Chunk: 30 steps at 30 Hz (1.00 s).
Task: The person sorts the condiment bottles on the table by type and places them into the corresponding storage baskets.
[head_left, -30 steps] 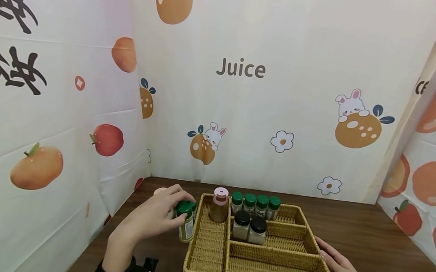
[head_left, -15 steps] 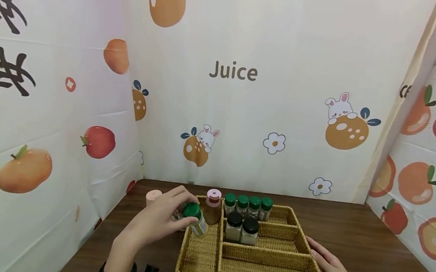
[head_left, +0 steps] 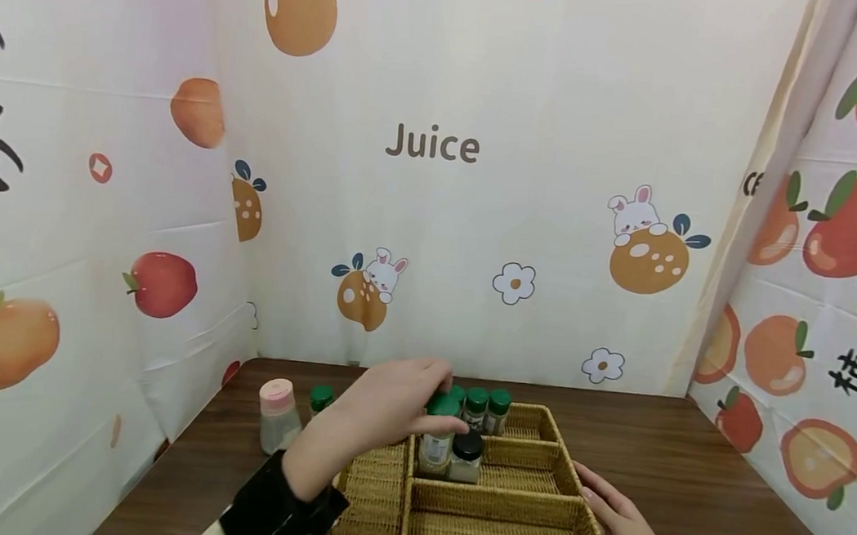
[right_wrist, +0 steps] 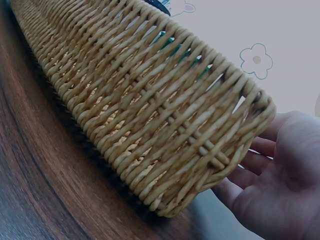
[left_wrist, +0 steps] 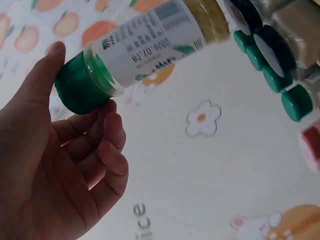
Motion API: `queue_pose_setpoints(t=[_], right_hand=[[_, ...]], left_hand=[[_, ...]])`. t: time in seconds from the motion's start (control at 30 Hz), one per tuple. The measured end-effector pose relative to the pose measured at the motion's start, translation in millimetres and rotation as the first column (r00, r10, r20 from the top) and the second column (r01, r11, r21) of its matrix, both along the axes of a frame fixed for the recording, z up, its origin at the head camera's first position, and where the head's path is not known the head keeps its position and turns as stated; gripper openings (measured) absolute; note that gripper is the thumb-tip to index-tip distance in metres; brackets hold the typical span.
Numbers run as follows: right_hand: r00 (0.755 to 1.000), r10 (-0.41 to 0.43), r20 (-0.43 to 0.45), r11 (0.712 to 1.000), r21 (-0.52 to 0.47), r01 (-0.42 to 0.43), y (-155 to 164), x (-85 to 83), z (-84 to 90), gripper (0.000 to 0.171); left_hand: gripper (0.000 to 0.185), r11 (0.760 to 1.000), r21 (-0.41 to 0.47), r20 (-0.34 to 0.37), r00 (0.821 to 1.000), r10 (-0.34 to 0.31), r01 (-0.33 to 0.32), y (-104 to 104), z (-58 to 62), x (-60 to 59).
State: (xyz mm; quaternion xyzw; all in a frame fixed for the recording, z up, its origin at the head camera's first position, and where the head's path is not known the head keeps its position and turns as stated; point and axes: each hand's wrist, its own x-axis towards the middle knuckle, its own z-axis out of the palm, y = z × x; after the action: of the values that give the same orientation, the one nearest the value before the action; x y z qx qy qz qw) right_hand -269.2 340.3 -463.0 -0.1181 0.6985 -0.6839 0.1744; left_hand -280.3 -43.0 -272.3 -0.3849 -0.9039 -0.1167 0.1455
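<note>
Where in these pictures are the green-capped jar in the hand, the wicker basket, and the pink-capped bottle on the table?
green-capped jar (left_wrist: 150, 37): left wrist view, on its white label.
wicker basket (head_left: 495, 501): head view, on the woven divider ahead of the front compartment.
pink-capped bottle (head_left: 277, 418): head view, on its clear body, left of the basket.

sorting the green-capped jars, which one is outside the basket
The green-capped jar standing on the table beside the pink-capped bottle, left of the wicker basket.
</note>
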Motion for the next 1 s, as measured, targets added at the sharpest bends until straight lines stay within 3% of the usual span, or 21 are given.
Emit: queue_pose_setpoints(t=[0.33,0.53,0.67,0.83,0.9,1.0], right_hand=[[0.998,-0.037,-0.052,0.999,0.016,0.037,-0.5,2.1,0.7,0.065],[0.993,-0.08,-0.083,0.993,0.081,0.087,-2.8,2.9,2.0,0.068],[0.993,-0.086,-0.082,0.992,0.087,0.093,-5.3,2.4,2.5,0.069],[0.993,-0.067,-0.097,0.995,0.062,0.073,-6.4,3.0,2.5,0.068],[0.992,-0.05,-0.115,0.998,0.042,0.055,-8.1,3.1,2.5,0.068],[0.989,-0.048,-0.137,0.998,0.027,0.052,-7.2,3.6,2.1,0.067]], left_hand=[[0.03,0.984,-0.17,-0.061,0.997,0.037,-0.047,67.3,22.6,-27.5],[0.036,0.939,-0.311,-0.125,0.985,0.116,-0.15,113.0,25.0,-45.7],[0.048,0.9,-0.353,-0.138,0.966,0.221,-0.256,142.6,20.8,-61.7],[0.067,0.832,-0.392,-0.213,0.919,0.333,-0.393,170.3,7.7,-81.2],[0.069,0.809,-0.397,-0.237,0.9,0.365,-0.433,176.9,0.2,-88.4],[0.07,0.788,-0.408,-0.23,0.888,0.399,-0.46,189.3,-12.8,-100.2]])
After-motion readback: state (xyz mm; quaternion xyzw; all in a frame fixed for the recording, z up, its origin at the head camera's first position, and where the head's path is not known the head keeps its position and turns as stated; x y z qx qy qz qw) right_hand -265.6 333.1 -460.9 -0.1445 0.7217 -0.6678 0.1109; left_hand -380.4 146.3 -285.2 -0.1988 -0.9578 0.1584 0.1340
